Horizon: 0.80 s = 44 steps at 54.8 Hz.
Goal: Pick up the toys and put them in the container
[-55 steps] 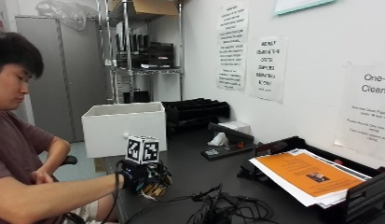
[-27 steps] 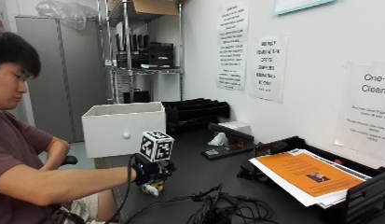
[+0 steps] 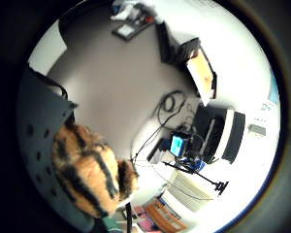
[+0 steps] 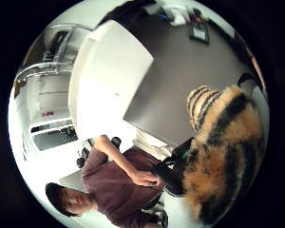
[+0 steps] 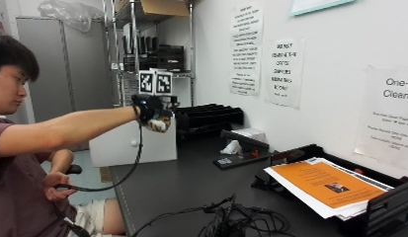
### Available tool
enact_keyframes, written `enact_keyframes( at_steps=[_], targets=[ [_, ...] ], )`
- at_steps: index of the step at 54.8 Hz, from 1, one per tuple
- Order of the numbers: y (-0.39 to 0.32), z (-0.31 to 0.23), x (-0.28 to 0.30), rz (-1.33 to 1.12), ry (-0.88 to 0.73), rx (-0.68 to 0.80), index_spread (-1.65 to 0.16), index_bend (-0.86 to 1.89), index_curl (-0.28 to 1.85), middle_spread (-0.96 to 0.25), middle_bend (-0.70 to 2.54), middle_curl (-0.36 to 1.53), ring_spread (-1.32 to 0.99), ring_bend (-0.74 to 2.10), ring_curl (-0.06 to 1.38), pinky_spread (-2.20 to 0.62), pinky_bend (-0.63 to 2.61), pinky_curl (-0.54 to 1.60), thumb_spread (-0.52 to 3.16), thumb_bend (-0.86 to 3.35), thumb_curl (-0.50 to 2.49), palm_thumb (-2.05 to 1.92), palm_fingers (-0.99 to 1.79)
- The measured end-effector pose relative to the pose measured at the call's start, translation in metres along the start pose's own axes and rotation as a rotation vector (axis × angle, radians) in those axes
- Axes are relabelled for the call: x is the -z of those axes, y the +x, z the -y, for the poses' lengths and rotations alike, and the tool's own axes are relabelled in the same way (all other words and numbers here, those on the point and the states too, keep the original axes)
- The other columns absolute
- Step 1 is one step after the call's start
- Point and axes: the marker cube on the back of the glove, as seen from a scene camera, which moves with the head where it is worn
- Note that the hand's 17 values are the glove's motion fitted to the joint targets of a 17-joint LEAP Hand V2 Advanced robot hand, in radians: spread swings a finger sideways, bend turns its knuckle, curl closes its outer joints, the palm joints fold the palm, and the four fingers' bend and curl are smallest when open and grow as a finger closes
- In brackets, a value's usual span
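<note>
gloved hand (image 5: 153,112) holding tiger toy (image 4: 221,147), white bin (image 5: 131,144) beneath

One striped toy (image 4: 223,147); one white container (image 5: 132,145), the toy raised above it; one paper tray (image 5: 335,190) and one cable tangle (image 5: 236,222) well right of the container.

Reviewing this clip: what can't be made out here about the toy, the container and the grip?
- Container inside: the outside view shows only its front wall, the thumb side palm view only the outside; contents unknown.
- Striped toy: in the outside view the gloved right hand covers most of it; its shape is unclear.
- Fingers' hold: not clear in either palm view, where the toy fills the edge.
- Other toys: none visible.
</note>
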Motion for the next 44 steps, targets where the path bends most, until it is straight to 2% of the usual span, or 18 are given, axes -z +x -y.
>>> enact_keyframes(
  at_steps=[11, 19, 34, 36, 40, 44],
  targets=[
    [-0.064, 0.027, 0.092, -0.023, 0.128, 0.064, -0.16, 1.23, 0.81, -0.17, 1.19, 0.71, -0.41, 1.12, 0.72, -0.29, 0.79, 0.49, 0.54, 0.02, 0.86, 0.52, 1.06],
    [-0.144, 0.060, 0.127, -0.031, 0.168, 0.156, -0.15, 1.22, 0.82, -0.17, 1.19, 0.72, -0.41, 1.13, 0.72, -0.29, 0.80, 0.50, 0.53, 0.01, 0.90, 0.53, 1.05],
    [-0.311, 0.109, 0.122, 0.011, 0.155, 0.409, -0.14, 1.22, 0.84, -0.16, 1.18, 0.73, -0.41, 1.14, 0.73, -0.29, 0.79, 0.52, 0.51, -0.01, 0.98, 0.53, 1.05],
    [-0.325, 0.107, 0.118, 0.024, 0.148, 0.476, -0.14, 1.21, 0.85, -0.16, 1.18, 0.73, -0.41, 1.14, 0.73, -0.29, 0.79, 0.52, 0.51, -0.01, 0.98, 0.53, 1.05],
    [-0.340, 0.092, 0.110, 0.080, 0.156, 0.708, -0.14, 1.22, 0.85, -0.16, 1.18, 0.74, -0.40, 1.14, 0.73, -0.29, 0.78, 0.52, 0.51, -0.01, 1.00, 0.52, 1.05],
    [-0.356, 0.092, 0.101, 0.062, 0.181, 0.694, -0.15, 1.21, 0.85, -0.16, 1.18, 0.74, -0.41, 1.14, 0.73, -0.29, 0.78, 0.53, 0.50, -0.01, 1.02, 0.52, 1.05]
  ],
)
